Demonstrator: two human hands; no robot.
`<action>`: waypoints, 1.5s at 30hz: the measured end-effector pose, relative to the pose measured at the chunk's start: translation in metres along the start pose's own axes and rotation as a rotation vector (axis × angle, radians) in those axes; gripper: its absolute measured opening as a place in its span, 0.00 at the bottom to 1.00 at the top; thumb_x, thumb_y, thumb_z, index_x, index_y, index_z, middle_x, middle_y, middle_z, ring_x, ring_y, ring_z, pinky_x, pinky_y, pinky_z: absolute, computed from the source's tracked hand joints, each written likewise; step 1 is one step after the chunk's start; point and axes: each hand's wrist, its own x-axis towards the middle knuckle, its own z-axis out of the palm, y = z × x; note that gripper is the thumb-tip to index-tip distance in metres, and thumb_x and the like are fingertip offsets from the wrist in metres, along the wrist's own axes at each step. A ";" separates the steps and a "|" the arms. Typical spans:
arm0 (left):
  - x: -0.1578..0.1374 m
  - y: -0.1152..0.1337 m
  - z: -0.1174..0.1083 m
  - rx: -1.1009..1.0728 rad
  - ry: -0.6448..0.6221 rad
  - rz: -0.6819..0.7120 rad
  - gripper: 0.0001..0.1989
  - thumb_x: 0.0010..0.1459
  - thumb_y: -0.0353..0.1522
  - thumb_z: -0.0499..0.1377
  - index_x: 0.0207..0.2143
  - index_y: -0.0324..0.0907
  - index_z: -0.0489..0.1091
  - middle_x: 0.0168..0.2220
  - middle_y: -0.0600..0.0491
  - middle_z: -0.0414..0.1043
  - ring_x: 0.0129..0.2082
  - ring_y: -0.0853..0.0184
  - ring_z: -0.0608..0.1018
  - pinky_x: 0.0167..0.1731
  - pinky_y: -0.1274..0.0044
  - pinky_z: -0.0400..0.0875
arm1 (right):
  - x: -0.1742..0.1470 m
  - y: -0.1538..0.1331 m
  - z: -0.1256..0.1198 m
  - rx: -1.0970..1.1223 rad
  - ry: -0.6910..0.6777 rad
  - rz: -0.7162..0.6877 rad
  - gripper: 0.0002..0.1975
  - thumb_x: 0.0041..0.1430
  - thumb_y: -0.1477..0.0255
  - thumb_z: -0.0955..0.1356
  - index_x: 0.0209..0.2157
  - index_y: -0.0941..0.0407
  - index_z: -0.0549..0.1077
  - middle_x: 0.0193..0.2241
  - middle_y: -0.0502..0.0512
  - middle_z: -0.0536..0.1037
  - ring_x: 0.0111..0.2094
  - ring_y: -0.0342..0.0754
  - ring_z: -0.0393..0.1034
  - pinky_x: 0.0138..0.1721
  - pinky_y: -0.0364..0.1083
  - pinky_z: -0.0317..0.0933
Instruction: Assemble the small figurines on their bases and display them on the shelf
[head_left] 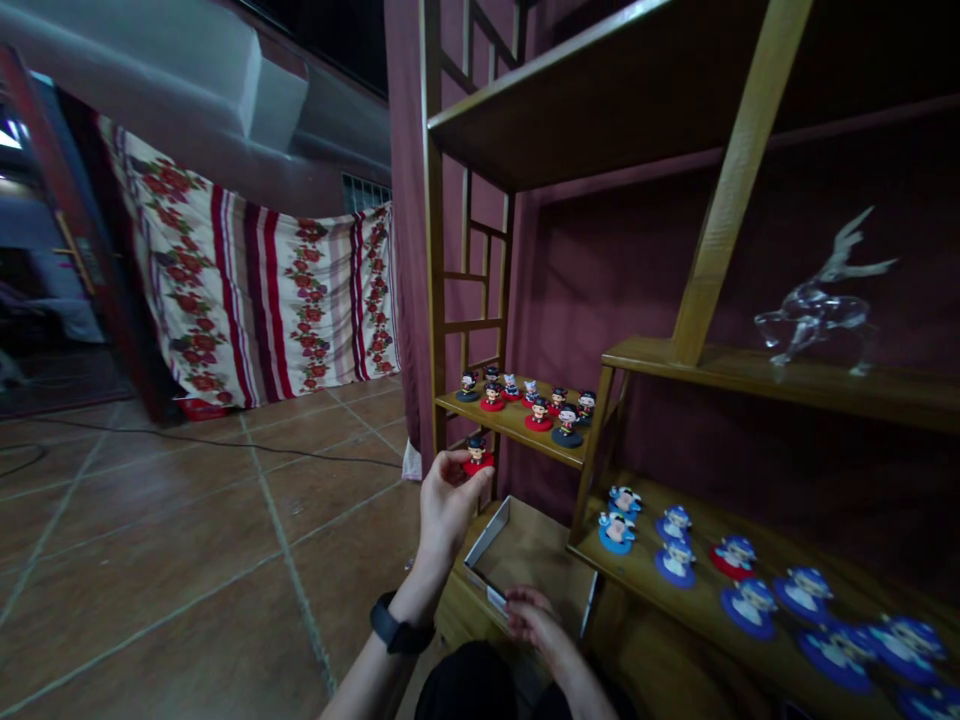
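My left hand [450, 495] is closed on a small figurine [477, 452] with a black hat and a red round base, pinched between thumb and fingers. It is held just in front of and below the middle shelf [517, 430], where several similar figurines [538, 412] stand on red or dark bases. Lower down, my right hand [534, 615] has its fingers curled at the near rim of a shallow cardboard box [532, 545] with white edges. The inside of the box that shows is plain brown.
On the lower right shelf [645, 570] stand several blue-and-white figurines [676, 560], one on a red base. A clear glass deer [821, 310] is on the shelf above. A wooden upright [589, 460] separates the shelves. Behind the tiled floor [225, 540] hangs a floral curtain [285, 300].
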 end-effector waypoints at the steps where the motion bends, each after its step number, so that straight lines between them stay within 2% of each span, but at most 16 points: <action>1: 0.004 0.004 0.003 0.014 0.014 0.032 0.19 0.39 0.35 0.67 0.33 0.38 0.67 0.32 0.50 0.73 0.30 0.68 0.75 0.32 0.76 0.69 | -0.003 -0.001 0.000 -0.002 -0.008 -0.008 0.14 0.31 0.69 0.73 0.26 0.57 0.71 0.20 0.47 0.73 0.20 0.39 0.66 0.22 0.39 0.60; 8: 0.033 0.034 0.028 0.122 0.024 0.213 0.14 0.43 0.36 0.65 0.32 0.40 0.68 0.32 0.51 0.72 0.32 0.67 0.74 0.34 0.76 0.66 | -0.021 -0.009 0.000 -0.017 -0.051 -0.079 0.14 0.36 0.69 0.72 0.29 0.57 0.72 0.25 0.49 0.74 0.25 0.41 0.69 0.27 0.40 0.62; 16: 0.060 0.027 0.054 0.670 0.009 0.309 0.13 0.44 0.39 0.63 0.33 0.43 0.70 0.31 0.51 0.73 0.34 0.62 0.73 0.37 0.73 0.61 | -0.009 -0.005 0.004 -0.020 0.009 -0.028 0.14 0.31 0.69 0.72 0.25 0.56 0.70 0.18 0.46 0.70 0.19 0.38 0.64 0.21 0.38 0.58; 20: 0.063 0.021 0.060 0.820 -0.010 0.322 0.13 0.45 0.40 0.63 0.32 0.43 0.69 0.31 0.49 0.73 0.35 0.59 0.73 0.36 0.72 0.60 | -0.003 -0.001 0.003 -0.007 0.006 -0.027 0.14 0.31 0.69 0.73 0.25 0.56 0.70 0.17 0.45 0.70 0.18 0.37 0.62 0.20 0.38 0.58; 27: 0.062 0.025 0.053 0.797 -0.099 0.274 0.12 0.46 0.40 0.62 0.33 0.43 0.70 0.31 0.49 0.73 0.33 0.61 0.72 0.33 0.74 0.60 | -0.005 -0.003 0.007 -0.050 0.014 -0.021 0.12 0.32 0.68 0.73 0.23 0.55 0.71 0.17 0.45 0.70 0.19 0.39 0.65 0.20 0.38 0.59; 31: 0.065 0.029 0.052 0.829 -0.094 0.286 0.11 0.46 0.38 0.63 0.32 0.44 0.71 0.31 0.49 0.74 0.35 0.60 0.72 0.33 0.74 0.60 | -0.003 -0.002 0.008 -0.116 0.013 0.013 0.12 0.32 0.69 0.73 0.24 0.55 0.71 0.20 0.47 0.72 0.21 0.40 0.68 0.22 0.39 0.60; 36: 0.075 0.027 0.058 0.801 -0.135 0.275 0.11 0.45 0.36 0.64 0.32 0.44 0.70 0.29 0.50 0.73 0.33 0.61 0.73 0.32 0.75 0.60 | 0.007 0.007 0.005 -0.129 -0.014 0.012 0.12 0.31 0.69 0.73 0.23 0.55 0.71 0.18 0.44 0.70 0.18 0.37 0.63 0.20 0.37 0.58; 41: 0.079 0.021 0.062 0.752 -0.106 0.284 0.11 0.43 0.36 0.65 0.30 0.44 0.69 0.29 0.51 0.73 0.33 0.61 0.73 0.32 0.75 0.60 | 0.010 0.012 0.004 -0.139 -0.035 0.013 0.13 0.32 0.68 0.73 0.24 0.56 0.71 0.18 0.45 0.70 0.17 0.36 0.62 0.19 0.37 0.55; 45: 0.078 0.018 0.063 0.793 -0.083 0.284 0.10 0.44 0.38 0.64 0.29 0.45 0.69 0.28 0.51 0.72 0.32 0.61 0.72 0.32 0.75 0.60 | 0.010 0.011 0.004 -0.154 -0.040 0.021 0.12 0.31 0.69 0.72 0.24 0.56 0.70 0.19 0.45 0.70 0.17 0.36 0.61 0.19 0.37 0.55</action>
